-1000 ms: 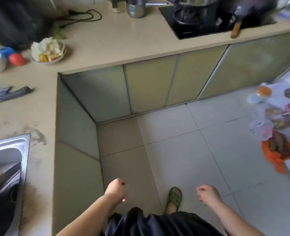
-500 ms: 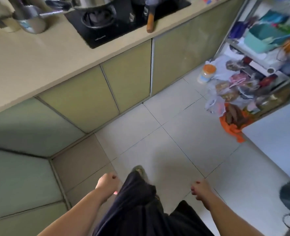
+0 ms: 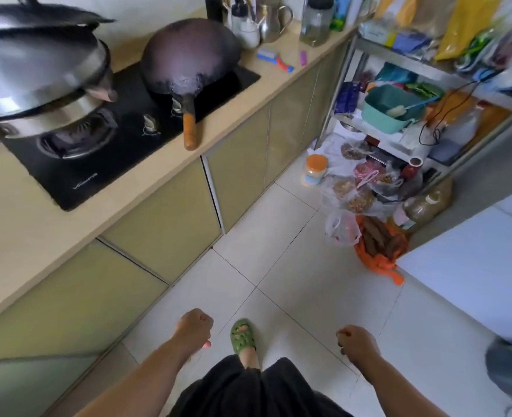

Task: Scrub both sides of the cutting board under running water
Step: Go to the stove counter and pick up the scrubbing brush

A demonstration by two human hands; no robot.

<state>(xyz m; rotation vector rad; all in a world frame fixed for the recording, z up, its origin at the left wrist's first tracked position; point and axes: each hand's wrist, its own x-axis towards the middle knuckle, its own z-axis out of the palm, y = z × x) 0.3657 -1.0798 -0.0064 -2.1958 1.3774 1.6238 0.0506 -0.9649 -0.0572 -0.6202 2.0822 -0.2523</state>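
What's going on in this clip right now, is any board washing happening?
Not at this moment. The person stands on the tiled floor beside the stove counter, with the left hand and right hand hanging loosely curled and holding nothing. No cutting board, sink or running water is in view. A dark wok sits on the cooktop.
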